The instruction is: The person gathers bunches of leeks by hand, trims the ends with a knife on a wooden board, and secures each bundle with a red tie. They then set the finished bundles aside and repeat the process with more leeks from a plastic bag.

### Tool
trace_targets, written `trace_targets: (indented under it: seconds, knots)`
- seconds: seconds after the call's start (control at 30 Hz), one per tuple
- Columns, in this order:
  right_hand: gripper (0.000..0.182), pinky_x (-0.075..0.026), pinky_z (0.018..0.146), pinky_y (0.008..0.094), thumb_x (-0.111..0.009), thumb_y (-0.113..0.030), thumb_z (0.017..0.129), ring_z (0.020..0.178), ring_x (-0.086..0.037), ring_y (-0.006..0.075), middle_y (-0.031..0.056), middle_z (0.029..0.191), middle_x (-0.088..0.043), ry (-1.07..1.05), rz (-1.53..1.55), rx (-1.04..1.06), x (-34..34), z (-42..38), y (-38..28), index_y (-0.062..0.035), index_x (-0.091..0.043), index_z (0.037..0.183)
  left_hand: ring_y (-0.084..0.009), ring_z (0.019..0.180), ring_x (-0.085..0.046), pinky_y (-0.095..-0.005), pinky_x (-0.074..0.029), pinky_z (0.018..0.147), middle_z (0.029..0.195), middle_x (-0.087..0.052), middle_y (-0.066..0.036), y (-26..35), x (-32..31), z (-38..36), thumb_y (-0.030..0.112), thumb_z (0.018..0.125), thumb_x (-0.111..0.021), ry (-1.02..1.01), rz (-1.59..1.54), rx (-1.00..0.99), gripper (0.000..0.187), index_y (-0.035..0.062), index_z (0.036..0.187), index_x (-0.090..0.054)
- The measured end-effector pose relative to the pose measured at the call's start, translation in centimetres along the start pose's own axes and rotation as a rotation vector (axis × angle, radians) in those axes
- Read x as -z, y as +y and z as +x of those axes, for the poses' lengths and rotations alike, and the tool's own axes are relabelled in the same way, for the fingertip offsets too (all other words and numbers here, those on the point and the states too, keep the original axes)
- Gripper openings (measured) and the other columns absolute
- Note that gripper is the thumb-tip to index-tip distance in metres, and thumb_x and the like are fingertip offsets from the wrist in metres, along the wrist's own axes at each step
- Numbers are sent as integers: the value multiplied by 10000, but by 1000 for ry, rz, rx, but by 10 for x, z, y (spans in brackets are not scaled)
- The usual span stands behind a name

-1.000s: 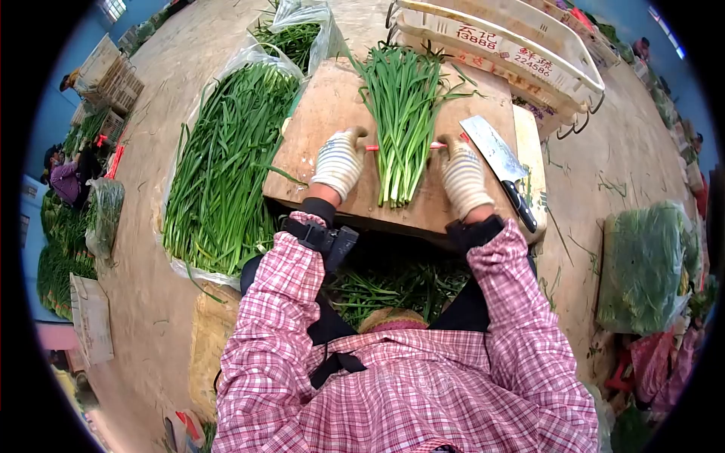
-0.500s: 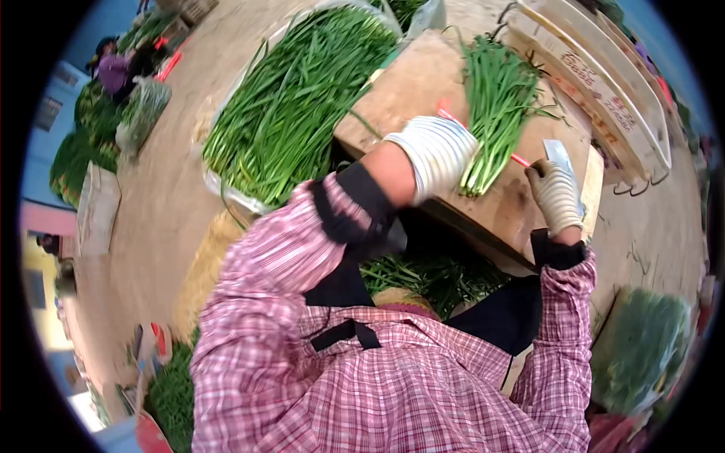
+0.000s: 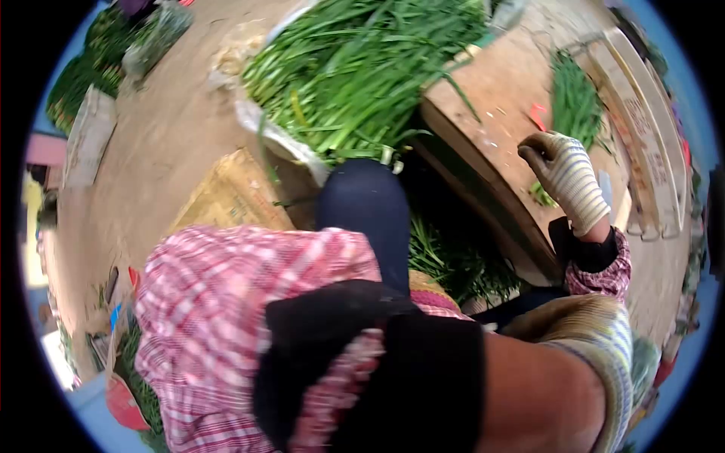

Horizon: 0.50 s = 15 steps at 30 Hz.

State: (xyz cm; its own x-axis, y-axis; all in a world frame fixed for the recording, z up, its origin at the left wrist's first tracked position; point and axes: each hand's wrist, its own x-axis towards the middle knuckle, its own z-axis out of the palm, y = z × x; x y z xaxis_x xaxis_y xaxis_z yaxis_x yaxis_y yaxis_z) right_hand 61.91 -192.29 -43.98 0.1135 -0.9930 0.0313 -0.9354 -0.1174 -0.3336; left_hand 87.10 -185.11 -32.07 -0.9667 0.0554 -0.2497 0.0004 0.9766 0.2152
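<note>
A bundle of garlic chives (image 3: pixel 578 98) lies on the wooden block (image 3: pixel 483 90), and a red tie (image 3: pixel 537 117) shows at its left side. My right hand (image 3: pixel 563 174), in a striped knit glove, is over the bundle's cut ends. Its fingers are curled together; what they hold, if anything, is hidden. My left arm crosses close under the camera toward the right. The gloved left hand (image 3: pixel 581 332) is near my body at lower right, its fingers out of sight. A large heap of loose chives (image 3: pixel 362 75) rests in a white-lined container left of the block.
White crates (image 3: pixel 642 128) stand beyond the block's right side. A cardboard piece (image 3: pixel 230 192) is on the floor by my knee (image 3: pixel 364 196). More greens (image 3: pixel 453 249) lie below the block. A pale crate (image 3: pixel 91 136) and bagged greens (image 3: pixel 155 41) sit farther left.
My left hand has left the bundle and swung back toward my body at lower right. My right hand has shifted over the bundle's cut ends. The view has turned and tilted lower.
</note>
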Motion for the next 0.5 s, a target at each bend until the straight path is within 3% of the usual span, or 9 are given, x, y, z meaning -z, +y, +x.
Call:
trace_targets:
  seconds: [0.17,0.3,0.33,0.4,0.43,0.5]
  knots:
    - [211,-507,715,451,-600,-243,867,782,-651,370,185,806,-665,11,-198,203,-20,49,-30,-60,-697,903,-270,613,-604,-381,-511,578,659,-570,-101,-4,5,-15,80,792,-575,5,-8,118,58,57,792,-629]
    - [230,-507,733,447,-585,-254,876,803,-649,367,185,827,-669,-70,-54,256,-36,88,-65,-55,-686,935,-247,597,-589,-369,-502,567,647,-548,-81,-32,8,-51,78,796,-572,91,-35,417,42,73,790,-613]
    - [224,-508,750,444,-590,-247,875,827,-647,365,180,863,-671,-45,-17,290,-42,93,-68,-57,-683,950,-241,593,-585,-366,-500,565,644,-542,-75,-46,3,-62,78,797,-571,187,-62,510,39,77,790,-609]
    - [189,-505,800,431,-623,-194,859,920,-634,355,155,979,-670,28,25,324,-54,113,-74,-73,-679,993,-216,612,-621,-352,-515,586,687,-627,-61,-106,-39,-99,62,817,-599,611,-89,627,113,56,909,-664]
    - [190,-500,844,428,-660,-140,829,993,-611,355,140,1031,-659,81,28,349,-59,124,-79,-81,-682,1008,-185,745,-668,-323,-531,656,858,-698,-104,-137,-64,-121,103,857,-647,757,-334,817,209,16,1047,-668]
    - [241,-485,893,430,-681,-129,811,1056,-580,358,142,1071,-646,240,95,478,-76,157,-93,-79,-667,1046,-241,932,-666,-327,-542,794,1062,-680,-173,-195,-124,-150,143,849,-700,1130,-452,1137,407,9,1217,-591]
